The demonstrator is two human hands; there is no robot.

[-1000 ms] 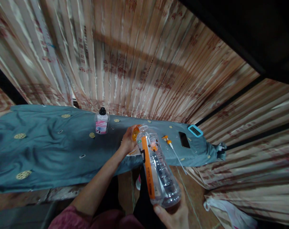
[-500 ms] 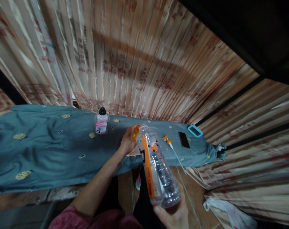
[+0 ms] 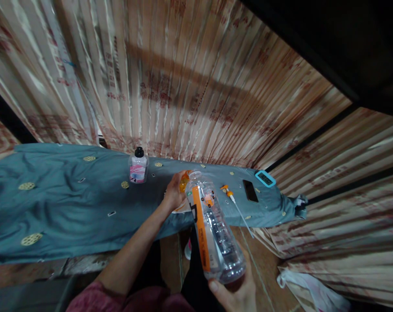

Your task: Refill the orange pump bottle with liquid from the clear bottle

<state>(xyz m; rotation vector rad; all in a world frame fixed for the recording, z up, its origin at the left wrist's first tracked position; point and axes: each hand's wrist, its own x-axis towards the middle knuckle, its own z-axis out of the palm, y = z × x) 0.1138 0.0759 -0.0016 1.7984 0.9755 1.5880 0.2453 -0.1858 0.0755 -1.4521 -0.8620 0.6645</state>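
Observation:
My right hand grips the base of a large clear plastic bottle with an orange and white label. The bottle is tilted, its open neck pointing up and away from me. At that neck, my left hand is closed around an amber-orange container, mostly hidden by the fingers and the bottle. A white and orange part shows below that hand. Right of the bottle, an orange pump head with a long white tube lies on the teal cloth.
A clear bottle with a black cap and pink label stands at the back. A dark phone and a blue-framed digital timer lie to the right. Curtains hang behind. A white bag is at lower right.

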